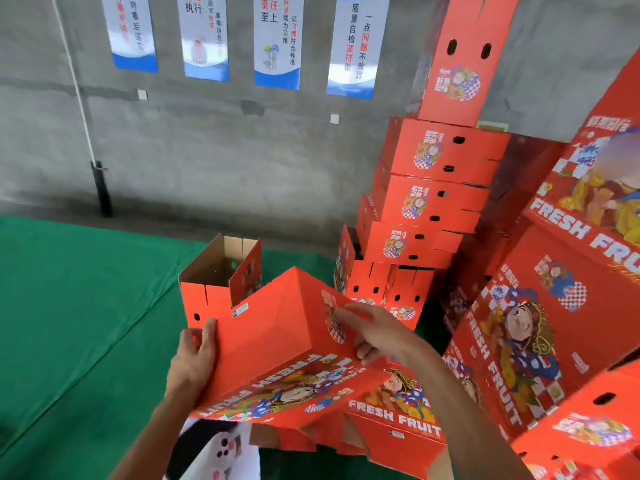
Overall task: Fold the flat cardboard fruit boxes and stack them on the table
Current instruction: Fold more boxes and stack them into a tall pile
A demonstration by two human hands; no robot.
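Observation:
I hold a red cardboard fruit box [273,344] in front of me, partly opened into shape, its brown inside showing at the far end. My left hand [194,362] grips its left edge, thumb on the red panel. My right hand [377,332] lies on its right side panel, fingers stretched over the print. Beneath it lies a flat box [398,420] printed FRESH FRUIT. A tall stack of folded boxes [429,202] rises at the back of the green table [76,323].
More folded red boxes [554,323] are piled high on the right, leaning toward me. A concrete wall with posters [277,39] stands behind the table. A white cord and black post [102,188] are at the left.

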